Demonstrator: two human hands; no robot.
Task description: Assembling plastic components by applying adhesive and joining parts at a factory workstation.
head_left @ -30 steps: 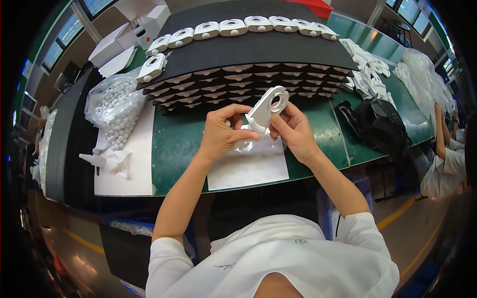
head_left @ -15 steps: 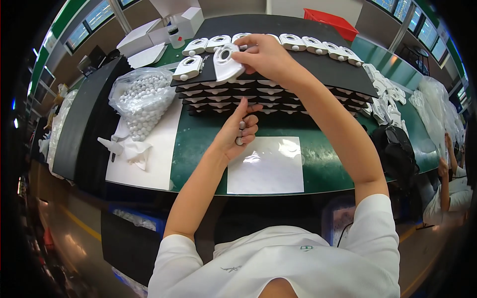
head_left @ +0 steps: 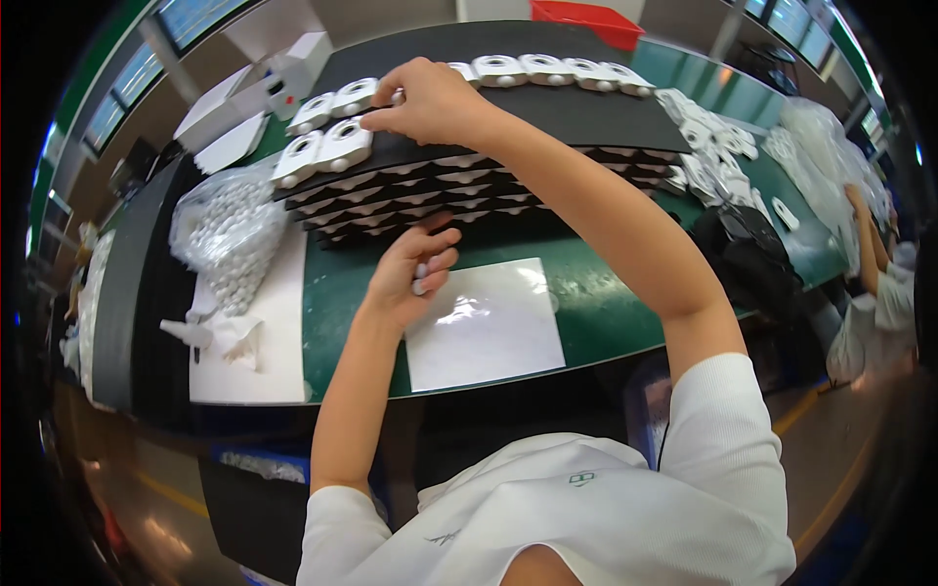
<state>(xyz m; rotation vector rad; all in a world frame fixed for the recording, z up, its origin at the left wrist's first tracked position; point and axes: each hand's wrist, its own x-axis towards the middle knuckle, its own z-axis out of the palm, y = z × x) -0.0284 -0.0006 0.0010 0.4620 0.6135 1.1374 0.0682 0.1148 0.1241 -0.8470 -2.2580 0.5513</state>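
Small whitish balls [head_left: 419, 287] lie in my left hand [head_left: 403, 278], its lower fingers curled round them, in front of the stack of black boards [head_left: 547, 122]. Up on the top board is my right hand [head_left: 425, 103], its thumb and forefinger apart. The thumb tip is at the upper right edge of a white plastic part [head_left: 345, 146] with a round dark opening. This part stands on the board beside a similar white part [head_left: 297, 158]. Behind them runs a row of such parts [head_left: 498, 70], partly hidden by my right hand.
A clear bag of white balls [head_left: 230, 230] and a white nozzle-tipped object [head_left: 186, 333] are at left. A glossy white sheet [head_left: 484, 332] lies in front. Loose white parts [head_left: 718, 161] and a black bag [head_left: 743, 254] are at right, a red bin [head_left: 586, 21] behind.
The white part in my right hand has come down onto the top board beside the first one, and the fingers have parted from it. My left hand still holds the balls. The whole view has shifted.
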